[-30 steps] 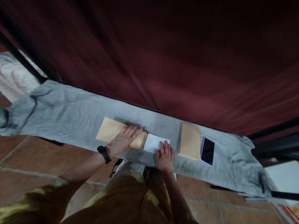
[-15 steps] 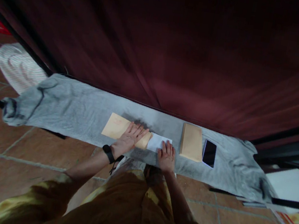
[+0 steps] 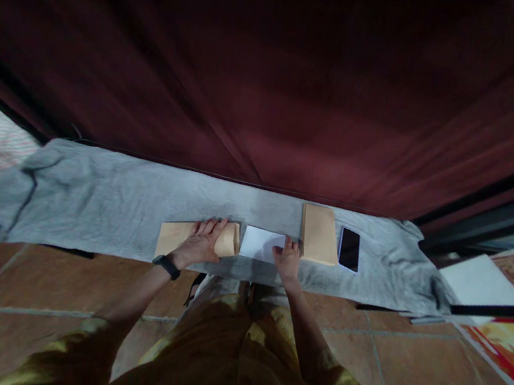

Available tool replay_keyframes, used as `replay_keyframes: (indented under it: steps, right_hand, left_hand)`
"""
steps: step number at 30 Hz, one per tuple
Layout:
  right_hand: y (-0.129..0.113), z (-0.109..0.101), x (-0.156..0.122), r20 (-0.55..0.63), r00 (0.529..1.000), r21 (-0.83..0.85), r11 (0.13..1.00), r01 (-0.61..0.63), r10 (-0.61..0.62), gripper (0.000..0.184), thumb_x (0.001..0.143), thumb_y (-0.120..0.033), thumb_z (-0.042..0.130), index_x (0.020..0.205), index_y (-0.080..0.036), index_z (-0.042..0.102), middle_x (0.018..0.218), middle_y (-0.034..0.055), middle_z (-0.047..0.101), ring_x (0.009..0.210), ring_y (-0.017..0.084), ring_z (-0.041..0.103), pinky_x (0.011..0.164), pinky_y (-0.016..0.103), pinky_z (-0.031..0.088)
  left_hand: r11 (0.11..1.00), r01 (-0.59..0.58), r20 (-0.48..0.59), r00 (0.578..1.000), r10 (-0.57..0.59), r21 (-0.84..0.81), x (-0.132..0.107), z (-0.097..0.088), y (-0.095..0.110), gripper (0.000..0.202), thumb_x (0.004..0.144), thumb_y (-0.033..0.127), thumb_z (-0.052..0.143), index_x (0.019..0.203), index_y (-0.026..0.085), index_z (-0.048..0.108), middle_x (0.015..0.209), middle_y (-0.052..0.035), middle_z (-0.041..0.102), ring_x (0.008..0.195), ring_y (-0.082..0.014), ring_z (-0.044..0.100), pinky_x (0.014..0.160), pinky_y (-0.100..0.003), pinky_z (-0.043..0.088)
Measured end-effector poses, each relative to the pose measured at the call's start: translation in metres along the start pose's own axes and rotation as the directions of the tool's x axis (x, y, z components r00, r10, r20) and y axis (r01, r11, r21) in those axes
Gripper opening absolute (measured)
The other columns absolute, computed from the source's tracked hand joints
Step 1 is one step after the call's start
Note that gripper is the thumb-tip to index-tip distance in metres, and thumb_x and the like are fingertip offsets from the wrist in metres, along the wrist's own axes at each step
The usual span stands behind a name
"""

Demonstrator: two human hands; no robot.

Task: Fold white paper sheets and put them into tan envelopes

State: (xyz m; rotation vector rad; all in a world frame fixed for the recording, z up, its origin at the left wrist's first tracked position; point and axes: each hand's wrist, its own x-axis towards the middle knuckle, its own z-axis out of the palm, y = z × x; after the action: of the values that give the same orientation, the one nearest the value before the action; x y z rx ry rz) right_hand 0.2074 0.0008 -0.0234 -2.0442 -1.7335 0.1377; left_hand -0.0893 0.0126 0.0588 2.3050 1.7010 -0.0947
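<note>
A brown paper envelope (image 3: 174, 235) lies lengthwise on the grey cloth, its open end facing right. My left hand (image 3: 200, 245), with a black band at the wrist, rests on it with the fingers stretched out, near the open end. Just right of that mouth is a white paper (image 3: 258, 243), flat and a small gap apart from the envelope. My right hand (image 3: 288, 261) grips the paper's right edge, thumb on top and fingers curled at the edge; the fingertips are partly hidden.
A stack of brown envelopes (image 3: 321, 235) lies right of my right hand, with a dark-screened phone (image 3: 350, 249) beside it. Grey cloth (image 3: 104, 201) covers the narrow bench. A dark red curtain (image 3: 270, 110) hangs behind. A white board (image 3: 481, 283) is at the right.
The white paper now lies apart from the envelope's mouth, which stands wider. My right hand has shifted from the paper's top to its right edge. The view has tilted and moved a little.
</note>
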Motion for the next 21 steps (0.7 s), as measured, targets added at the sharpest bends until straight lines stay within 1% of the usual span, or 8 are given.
replay_keyframes:
  steps: [3,5,7,10,14,15,17,21]
  right_hand:
    - [-0.003,0.003,0.002,-0.021,0.999,-0.007,0.999,-0.033,0.033,0.047,0.088,-0.027,0.06,0.132,-0.01,0.057,0.112,0.021,0.066,0.102,0.033,0.063,0.093,0.042,0.047]
    - [-0.005,0.005,0.004,0.003,0.996,0.014,0.996,-0.092,0.092,0.046,0.084,-0.025,0.064,0.126,-0.008,0.059,0.112,0.0234,0.066,0.103,0.034,0.063,0.092,0.043,0.047]
    - [-0.007,0.006,0.007,0.033,0.989,0.05,0.988,-0.144,0.142,0.044,0.08,-0.022,0.068,0.121,-0.007,0.061,0.109,0.0237,0.067,0.104,0.035,0.063,0.092,0.043,0.048]
    - [-0.006,0.006,0.011,0.045,0.987,0.122,0.98,-0.159,0.154,0.037,0.078,-0.021,0.068,0.114,-0.011,0.064,0.106,0.02,0.069,0.104,0.033,0.064,0.091,0.041,0.049]
    - [0.0,0.002,0.012,0.056,0.99,0.285,0.948,-0.14,0.129,0.019,0.085,-0.024,0.061,0.101,-0.018,0.068,0.093,0.0115,0.072,0.089,0.027,0.066,0.082,0.037,0.052]
    - [0.002,0.0,0.012,0.055,0.991,0.333,0.934,-0.131,0.12,0.019,0.087,-0.025,0.058,0.101,-0.019,0.068,0.09,0.0094,0.072,0.085,0.025,0.067,0.079,0.036,0.053]
    - [0.003,-0.005,0.01,0.05,0.993,0.429,0.896,-0.116,0.104,0.023,0.091,-0.027,0.052,0.106,-0.019,0.068,0.09,0.0072,0.072,0.082,0.022,0.067,0.076,0.032,0.054]
    - [-0.001,-0.016,0.009,0.045,0.995,0.571,0.815,-0.1,0.091,0.032,0.096,-0.03,0.044,0.116,-0.016,0.064,0.098,0.0081,0.074,0.084,0.019,0.069,0.073,0.028,0.055]
  left_hand:
    - [1.0,0.003,0.012,1.0,-0.003,-0.012,0.002,0.004,-0.003,0.129,0.062,0.043,0.082,0.163,0.02,0.005,0.16,-0.0198,0.033,0.15,-0.0391,0.027,0.123,-0.056,0.016]
    - [1.0,-0.004,0.013,1.0,0.004,-0.021,0.003,0.005,-0.005,0.129,0.062,0.044,0.082,0.163,0.02,0.005,0.16,-0.0196,0.033,0.15,-0.0389,0.027,0.123,-0.056,0.016]
    - [0.999,-0.014,0.009,1.0,0.015,-0.03,0.004,0.007,-0.007,0.129,0.062,0.044,0.082,0.163,0.02,0.005,0.16,-0.0195,0.033,0.15,-0.0386,0.027,0.123,-0.056,0.016]
    - [0.999,-0.016,0.008,1.0,0.016,-0.041,0.006,0.009,-0.01,0.129,0.061,0.043,0.082,0.163,0.021,0.006,0.16,-0.0191,0.033,0.15,-0.038,0.028,0.123,-0.056,0.016]
    - [0.998,-0.022,0.014,1.0,0.022,-0.052,0.007,0.011,-0.012,0.131,0.059,0.044,0.083,0.163,0.022,0.005,0.159,-0.0185,0.034,0.149,-0.0374,0.03,0.124,-0.056,0.015]
    - [0.998,-0.024,0.012,1.0,0.024,-0.051,0.007,0.011,-0.012,0.132,0.059,0.044,0.083,0.163,0.022,0.005,0.159,-0.0184,0.034,0.149,-0.0375,0.03,0.123,-0.056,0.015]
    - [0.999,-0.03,0.0,1.0,0.03,-0.044,0.007,0.011,-0.012,0.131,0.059,0.044,0.083,0.163,0.022,0.007,0.158,-0.0184,0.035,0.148,-0.0381,0.032,0.123,-0.055,0.016]
    - [0.996,-0.078,-0.047,0.996,0.076,-0.037,0.007,0.01,-0.01,0.129,0.06,0.042,0.084,0.163,0.02,0.009,0.157,-0.0196,0.036,0.148,-0.0394,0.03,0.123,-0.056,0.016]
